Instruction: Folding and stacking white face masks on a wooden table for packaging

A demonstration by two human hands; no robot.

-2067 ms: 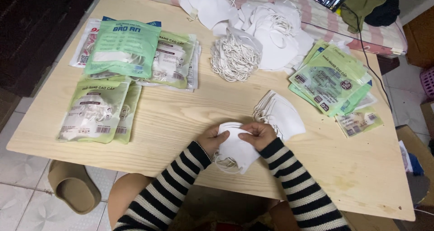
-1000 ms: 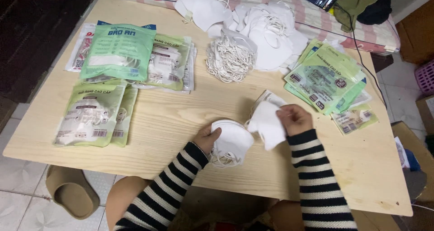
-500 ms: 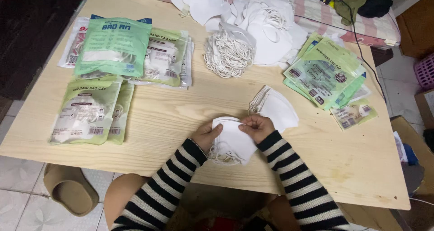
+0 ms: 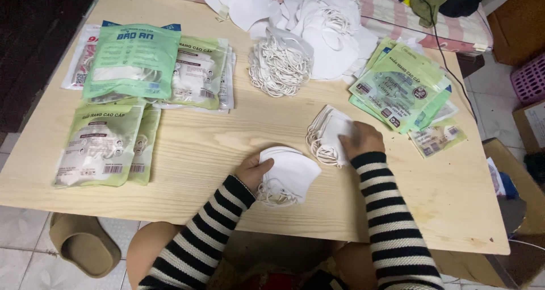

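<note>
Masks in two small white stacks lie near the front edge of the worktop (image 4: 187, 153), and the hands sit one on each, apart from one another. The left hand (image 4: 254, 169) grips the left edge of the nearer stack of masks (image 4: 289, 173), fingers curled over its rim, with the stack's ear loops (image 4: 272, 194) spilling toward the person. The right hand (image 4: 360, 139) lies palm-down on the second stack of masks (image 4: 329, 135), which sits just to the right and a little farther from the person; whether the fingers have pinched a mask or only press on it cannot be told. That second stack runs on a slant, its long axis tilted from near-left to far-right, loops hanging off its left side toward the nearer stack. The two stacks are close, almost touching at their facing corners. The right hand is plainly the nearer to the slanted stack, the left to the flat one. Farther back lie a bundle of loose loops (image 4: 279, 67), a heap of white masks (image 4: 323, 26), green empty pouches (image 4: 400, 85) on the right and filled green packets (image 4: 133, 63) on the left, all well out of reach of either hand as they rest.
</note>
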